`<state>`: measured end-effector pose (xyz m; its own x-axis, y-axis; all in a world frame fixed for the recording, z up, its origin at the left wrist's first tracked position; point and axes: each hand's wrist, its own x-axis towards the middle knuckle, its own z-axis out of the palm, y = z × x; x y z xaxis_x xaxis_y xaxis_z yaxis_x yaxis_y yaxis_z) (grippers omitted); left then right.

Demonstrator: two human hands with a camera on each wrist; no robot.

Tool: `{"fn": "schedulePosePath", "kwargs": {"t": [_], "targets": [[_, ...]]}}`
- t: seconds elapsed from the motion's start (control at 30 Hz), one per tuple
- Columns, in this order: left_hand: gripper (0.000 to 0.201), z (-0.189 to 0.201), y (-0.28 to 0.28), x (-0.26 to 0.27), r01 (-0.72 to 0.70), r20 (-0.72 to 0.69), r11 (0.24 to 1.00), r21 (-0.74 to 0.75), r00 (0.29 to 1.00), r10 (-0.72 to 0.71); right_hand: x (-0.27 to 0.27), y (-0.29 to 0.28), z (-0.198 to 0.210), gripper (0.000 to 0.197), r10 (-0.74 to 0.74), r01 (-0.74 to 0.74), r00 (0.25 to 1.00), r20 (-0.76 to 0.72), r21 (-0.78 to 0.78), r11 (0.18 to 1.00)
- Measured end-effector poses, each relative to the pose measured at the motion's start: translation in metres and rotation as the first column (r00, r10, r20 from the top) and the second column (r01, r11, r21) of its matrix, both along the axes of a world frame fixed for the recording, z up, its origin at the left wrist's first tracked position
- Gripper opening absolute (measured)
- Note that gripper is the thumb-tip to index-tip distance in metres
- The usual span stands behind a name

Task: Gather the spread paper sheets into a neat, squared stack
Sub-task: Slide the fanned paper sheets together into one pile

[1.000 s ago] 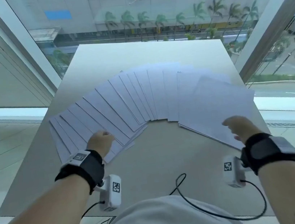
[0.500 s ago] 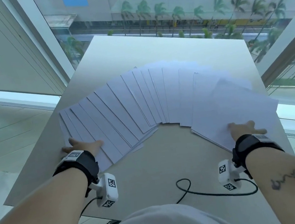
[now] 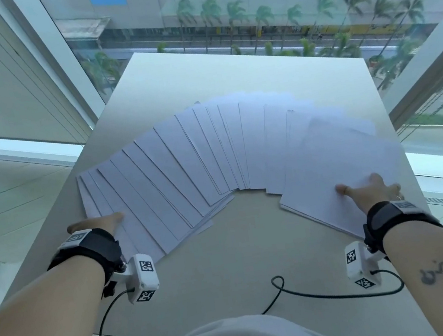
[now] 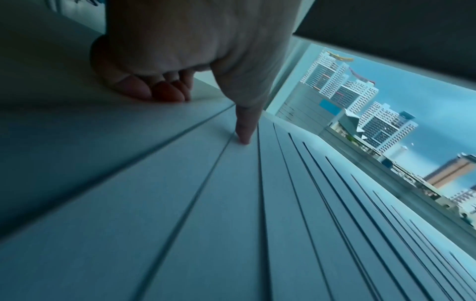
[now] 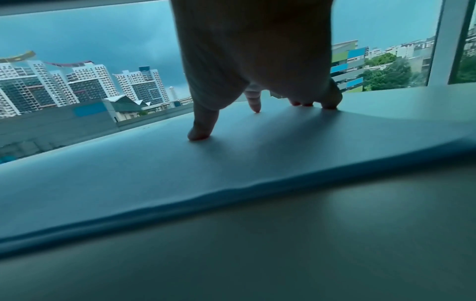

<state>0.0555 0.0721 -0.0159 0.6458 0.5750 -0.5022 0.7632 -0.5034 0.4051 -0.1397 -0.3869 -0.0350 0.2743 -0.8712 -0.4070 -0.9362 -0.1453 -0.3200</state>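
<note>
Matte table [image 3: 231, 81], fanned (smooth) sheets [image 3: 185, 158].

- The head view looks forward and steeply down from above the bench [image 3: 229, 70]; the fanned paper sheets [image 3: 212, 152] fill mid-frame, both forearms enter from the lower corners, and windows cross the top.
- The left wrist view sits very low and close over the sheets [image 4: 231, 224], looking along the left hand [image 4: 195, 46] at upper centre toward buildings at the right edge.
- The right wrist view sits just above the bench [image 5: 283, 254], facing across the sheets' near edge [image 5: 180, 173] and under the right hand [image 5: 255, 61] toward the windows.
- All three views share the sheets; the head view also shows the left hand [image 3: 100, 223] and right hand [image 3: 368, 190].
</note>
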Motion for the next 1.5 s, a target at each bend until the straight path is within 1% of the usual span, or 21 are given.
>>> {"fn": "schedulePosePath", "kwargs": {"t": [0.07,0.13,0.27,0.33,0.4,0.47,0.57,0.63,0.7,0.77,0.83,0.9,1.0,1.07,1.13,1.2,1.27,1.3,1.37,1.43,1.5], "targets": [[0.078,0.000,0.004,0.003,0.011,-0.010,0.998,-0.066,1.000,-0.012,0.001,0.002,-0.002,0.091,0.029,-0.029,0.999,0.023,-0.005,1.000],[0.073,-0.003,0.005,0.006,0.023,0.023,0.991,-0.129,1.000,-0.020,0.004,0.003,-0.003,0.092,0.060,-0.060,0.997,0.054,-0.004,0.998],[0.082,-0.006,0.002,0.006,0.049,0.149,0.989,-0.139,0.988,-0.028,0.009,0.002,-0.004,0.093,0.190,-0.189,0.979,0.071,-0.019,0.982],[0.081,-0.006,0.003,0.006,0.063,0.196,0.987,-0.149,0.980,-0.033,0.009,0.000,-0.002,0.089,0.146,-0.143,0.984,0.097,-0.036,0.989],[0.075,-0.007,0.006,0.007,0.099,0.185,0.984,-0.150,0.980,-0.070,0.008,-0.001,-0.001,0.088,0.069,-0.067,0.992,0.108,-0.028,0.997],[0.065,-0.010,0.012,0.007,0.157,0.162,0.976,-0.149,0.978,-0.133,0.009,-0.001,-0.001,0.088,0.060,-0.059,0.992,0.107,-0.012,0.998],[0.045,-0.018,0.020,0.003,0.236,0.195,0.963,-0.131,0.958,-0.208,0.017,-0.002,-0.001,0.085,0.193,-0.193,0.975,0.111,-0.003,0.981],[0.041,-0.021,0.022,-0.001,0.267,0.214,0.958,-0.106,0.947,-0.240,0.023,-0.003,-0.001,0.084,0.312,-0.314,0.943,0.112,0.004,0.949],[0.044,-0.021,0.023,-0.003,0.288,0.218,0.953,-0.099,0.940,-0.262,0.027,-0.004,-0.001,0.084,0.346,-0.349,0.928,0.142,-0.005,0.937],[0.049,-0.018,0.022,-0.004,0.290,0.207,0.951,-0.107,0.942,-0.264,0.029,-0.004,0.000,0.085,0.276,-0.278,0.948,0.161,-0.011,0.961],[0.055,-0.017,0.020,-0.005,0.291,0.191,0.951,-0.103,0.944,-0.268,0.031,0.000,0.000,0.087,0.245,-0.248,0.963,0.116,0.011,0.969],[0.059,-0.018,0.019,-0.008,0.307,0.176,0.948,-0.087,0.941,-0.289,0.034,0.006,0.000,0.087,0.327,-0.328,0.944,0.046,0.028,0.944],[0.056,-0.017,0.020,-0.007,0.328,0.167,0.942,-0.072,0.935,-0.313,0.041,0.015,0.004,0.085,0.516,-0.515,0.857,-0.015,0.031,0.857],[0.056,-0.017,0.019,-0.007,0.335,0.168,0.940,-0.069,0.932,-0.320,0.046,0.021,0.006,0.087,0.598,-0.597,0.802,-0.008,0.049,0.801],[0.060,-0.016,0.017,-0.007,0.337,0.166,0.939,-0.068,0.932,-0.323,0.051,0.025,0.005,0.087,0.632,-0.633,0.774,0.030,0.052,0.773],[0.061,-0.015,0.017,-0.008,0.340,0.164,0.938,-0.075,0.932,-0.324,0.057,0.028,0.003,0.083,0.603,-0.608,0.792,0.099,0.031,0.794],[0.061,-0.015,0.018,-0.008,0.347,0.158,0.934,-0.084,0.930,-0.331,0.063,0.030,0.003,0.081,0.492,-0.501,0.855,0.160,0.018,0.865],[0.062,-0.014,0.018,-0.008,0.347,0.153,0.933,-0.093,0.931,-0.331,0.067,0.032,0.003,0.081,0.453,-0.461,0.878,0.156,0.019,0.887],[0.064,-0.012,0.017,-0.009,0.350,0.148,0.931,-0.104,0.931,-0.333,0.072,0.036,0.001,0.083,0.474,-0.478,0.877,0.081,0.044,0.877],[0.065,-0.012,0.014,-0.008,0.352,0.140,0.932,-0.092,0.931,-0.338,0.077,0.043,-0.002,0.086,0.559,-0.558,0.829,0.007,0.067,0.827],[0.065,-0.010,0.013,-0.006,0.353,0.129,0.932,-0.087,0.931,-0.340,0.081,0.050,-0.004,0.087,0.630,-0.628,0.776,-0.028,0.056,0.776]]}}
